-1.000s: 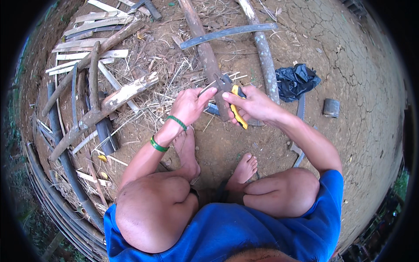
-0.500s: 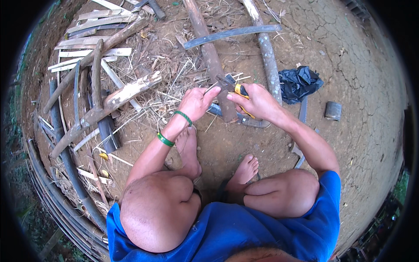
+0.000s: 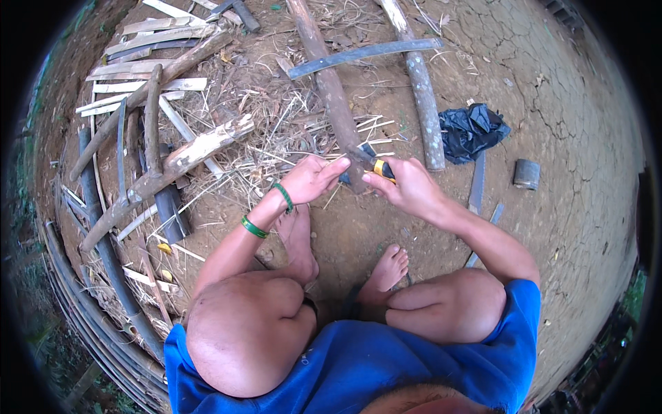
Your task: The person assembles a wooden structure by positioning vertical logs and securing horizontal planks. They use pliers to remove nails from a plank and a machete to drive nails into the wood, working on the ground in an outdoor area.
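My right hand [image 3: 412, 188] is closed round a tool with yellow-and-black handles, which looks like pliers [image 3: 381, 169]. Its dark head lies over the near end of a brown wooden pole [image 3: 335, 103]. My left hand [image 3: 314, 178] is closed in a pinch, thumb and fingertips against the left side of that pole end; whatever it pinches is too small to make out. A short blue-grey piece [image 3: 368, 149] shows beside the tool's head. Farther off, a blue-grey strip [image 3: 365, 56] lies across this pole and a second, paler pole [image 3: 422, 96].
Right of the poles are a crumpled black plastic bag [image 3: 472, 131], a saw blade [image 3: 478, 183], a thin strip [image 3: 495, 215] and a dark cylinder [image 3: 527, 174]. Split slats [image 3: 148, 86] and branches [image 3: 169, 165] crowd the left. My bare feet [image 3: 387, 271] stand close by.
Both hands have come slightly nearer to me, and the tool has turned so less of its yellow handles shows. The grey bent piece under the pole end no longer shows beside my right hand.
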`<state>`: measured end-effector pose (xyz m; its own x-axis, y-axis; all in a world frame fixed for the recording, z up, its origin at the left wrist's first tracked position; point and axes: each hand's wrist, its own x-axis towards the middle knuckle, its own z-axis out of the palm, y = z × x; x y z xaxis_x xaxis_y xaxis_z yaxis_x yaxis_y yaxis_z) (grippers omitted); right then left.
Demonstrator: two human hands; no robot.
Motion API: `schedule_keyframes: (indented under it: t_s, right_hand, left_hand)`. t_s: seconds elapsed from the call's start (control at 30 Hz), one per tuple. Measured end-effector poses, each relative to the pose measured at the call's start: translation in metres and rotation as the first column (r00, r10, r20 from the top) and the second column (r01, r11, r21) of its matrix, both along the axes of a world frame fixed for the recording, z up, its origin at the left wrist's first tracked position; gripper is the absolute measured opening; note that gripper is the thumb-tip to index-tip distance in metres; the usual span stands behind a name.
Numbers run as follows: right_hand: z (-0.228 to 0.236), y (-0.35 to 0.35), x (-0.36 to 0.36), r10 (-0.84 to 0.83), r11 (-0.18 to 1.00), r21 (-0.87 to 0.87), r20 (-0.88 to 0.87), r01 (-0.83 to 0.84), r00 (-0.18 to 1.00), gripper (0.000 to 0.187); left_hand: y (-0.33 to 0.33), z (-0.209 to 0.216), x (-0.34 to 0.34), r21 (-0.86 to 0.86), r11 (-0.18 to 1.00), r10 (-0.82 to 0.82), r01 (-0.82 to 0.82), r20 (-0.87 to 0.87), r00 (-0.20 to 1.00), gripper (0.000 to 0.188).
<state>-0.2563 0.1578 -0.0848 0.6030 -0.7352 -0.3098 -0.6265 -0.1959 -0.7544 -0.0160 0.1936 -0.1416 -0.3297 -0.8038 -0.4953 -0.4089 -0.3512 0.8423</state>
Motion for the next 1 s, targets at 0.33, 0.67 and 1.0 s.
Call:
schedule_keyframes:
  t_s: [0.33, 0.67, 1.0]
  right_hand:
    - [0.006, -0.004, -0.012, -0.363, 0.436, 0.89, 0.308, -0.131, 0.88, 0.044]
    - [-0.032, 0.0, -0.017, -0.486, 0.181, 0.956, 0.293, -0.233, 0.823, 0.038]
    - [-0.054, -0.023, 0.012, -0.134, 0.988, -0.091, -0.081, 0.127, 0.988, 0.048]
  left_hand:
    - [-0.013, 0.012, -0.001, -0.324, 0.943, -0.038, 0.074, 0.115, 0.993, 0.047]
    - [-0.014, -0.02, -0.007, -0.421, 0.898, -0.004, 0.125, 0.276, 0.961, 0.046]
    - [-0.027, -0.027, -0.011, -0.099, 0.993, 0.083, -0.058, 0.279, 0.957, 0.068]
